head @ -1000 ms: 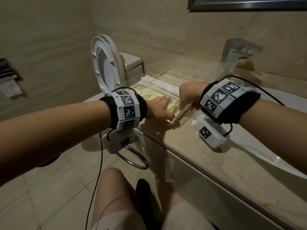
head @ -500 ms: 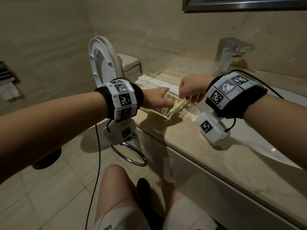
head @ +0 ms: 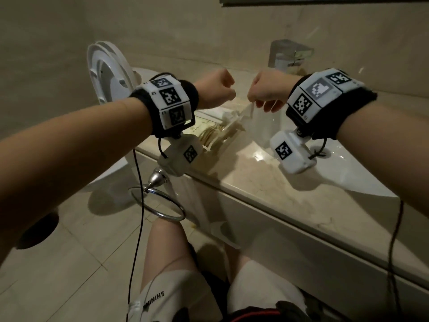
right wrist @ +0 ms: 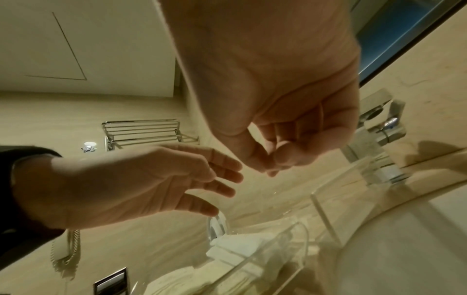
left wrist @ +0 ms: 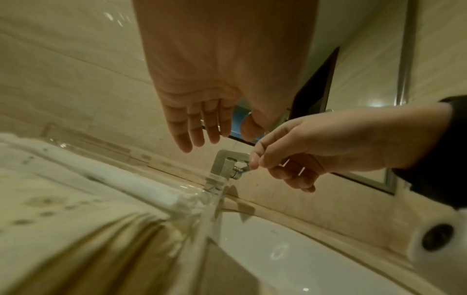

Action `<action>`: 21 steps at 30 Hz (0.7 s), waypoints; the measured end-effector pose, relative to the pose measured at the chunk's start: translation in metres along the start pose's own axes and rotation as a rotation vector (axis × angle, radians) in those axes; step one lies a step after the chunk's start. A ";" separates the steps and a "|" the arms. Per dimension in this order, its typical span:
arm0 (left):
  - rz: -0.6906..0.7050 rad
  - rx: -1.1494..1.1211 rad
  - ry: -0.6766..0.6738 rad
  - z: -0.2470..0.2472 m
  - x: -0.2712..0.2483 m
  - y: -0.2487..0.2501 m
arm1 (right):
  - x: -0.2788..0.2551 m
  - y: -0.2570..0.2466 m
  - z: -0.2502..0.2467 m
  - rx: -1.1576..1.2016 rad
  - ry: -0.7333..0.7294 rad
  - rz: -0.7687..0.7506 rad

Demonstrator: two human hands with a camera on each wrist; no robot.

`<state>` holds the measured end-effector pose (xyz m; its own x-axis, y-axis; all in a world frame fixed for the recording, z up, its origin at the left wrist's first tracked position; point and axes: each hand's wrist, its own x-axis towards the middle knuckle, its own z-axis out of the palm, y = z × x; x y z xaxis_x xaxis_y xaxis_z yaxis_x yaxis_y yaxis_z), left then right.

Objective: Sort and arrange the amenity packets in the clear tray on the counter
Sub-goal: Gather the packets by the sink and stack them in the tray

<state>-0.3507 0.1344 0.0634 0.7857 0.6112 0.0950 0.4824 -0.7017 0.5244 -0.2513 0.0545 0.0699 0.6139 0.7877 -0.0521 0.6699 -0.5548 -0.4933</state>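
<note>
At the far left the raised toilet lid (head: 109, 73) stands beside the counter (head: 255, 182). Our left hand (head: 213, 89), which a moment ago lay flat on the packets, has lifted clear and hangs above them, fingers loose and holding nothing. Below it the amenity packets (head: 212, 133) lie in the clear tray (right wrist: 307, 237) at the counter's left end, striped beige ones near, white ones behind. Our right hand (head: 267, 94) has also risen from the tray's near right edge; thumb and forefinger are pinched together, and a pale strip seems to trail from them toward the tray, but we cannot tell whether they hold anything. Further right are the faucet (head: 287, 56) and basin (head: 336, 170). With both hands off, we judge one pass is done and the packets still need straightening.
</note>
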 end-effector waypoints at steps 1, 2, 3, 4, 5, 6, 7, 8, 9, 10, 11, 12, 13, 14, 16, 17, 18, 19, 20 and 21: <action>0.001 -0.043 0.015 0.002 0.002 0.004 | -0.002 0.003 -0.004 0.009 0.015 0.006; -0.001 -0.087 0.023 0.004 0.005 0.008 | -0.004 0.006 -0.008 0.020 0.028 0.015; -0.007 -0.133 0.026 0.006 0.007 0.012 | -0.006 0.009 -0.011 0.031 0.041 0.026; -0.012 -0.174 0.024 0.008 0.010 0.017 | -0.008 0.012 -0.014 0.044 0.054 0.041; -0.014 -0.210 0.017 0.010 0.012 0.021 | -0.010 0.016 -0.017 0.051 0.066 0.055; -0.016 -0.237 0.008 0.012 0.014 0.024 | -0.011 0.020 -0.019 0.054 0.078 0.068; -0.016 -0.264 -0.004 0.014 0.016 0.027 | -0.012 0.024 -0.022 0.062 0.091 0.082; -0.017 -0.295 -0.018 0.017 0.018 0.031 | -0.015 0.028 -0.025 0.079 0.105 0.097; -0.019 -0.330 -0.030 0.020 0.020 0.035 | -0.017 0.033 -0.028 0.101 0.119 0.113; -0.024 -0.365 -0.034 0.023 0.022 0.038 | -0.019 0.036 -0.030 0.122 0.132 0.127; -0.033 -0.397 -0.037 0.026 0.024 0.043 | -0.021 0.040 -0.032 0.138 0.144 0.144; -0.045 -0.429 -0.041 0.029 0.026 0.047 | -0.024 0.045 -0.035 0.152 0.152 0.160; -0.058 -0.462 -0.050 0.033 0.028 0.052 | -0.027 0.049 -0.037 0.163 0.158 0.176; -0.070 -0.497 -0.067 0.037 0.029 0.057 | -0.030 0.054 -0.039 0.176 0.164 0.189; -0.103 -0.578 -0.115 0.045 0.032 0.067 | -0.037 0.064 -0.043 0.209 0.178 0.210; -0.125 -0.629 -0.146 0.049 0.033 0.072 | -0.039 0.068 -0.045 0.226 0.181 0.218; -0.146 -0.680 -0.181 0.053 0.034 0.076 | -0.042 0.073 -0.046 0.232 0.176 0.227; -0.166 -0.725 -0.210 0.056 0.034 0.080 | -0.045 0.078 -0.048 0.224 0.169 0.236; -0.185 -0.766 -0.222 0.060 0.035 0.084 | -0.048 0.082 -0.050 0.208 0.164 0.240; -0.203 -0.805 -0.218 0.063 0.036 0.087 | -0.050 0.086 -0.052 0.197 0.162 0.236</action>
<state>-0.2556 0.0724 0.0589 0.8108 0.5546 -0.1871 0.2650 -0.0627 0.9622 -0.2031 -0.0465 0.0751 0.8114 0.5820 -0.0539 0.4178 -0.6421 -0.6428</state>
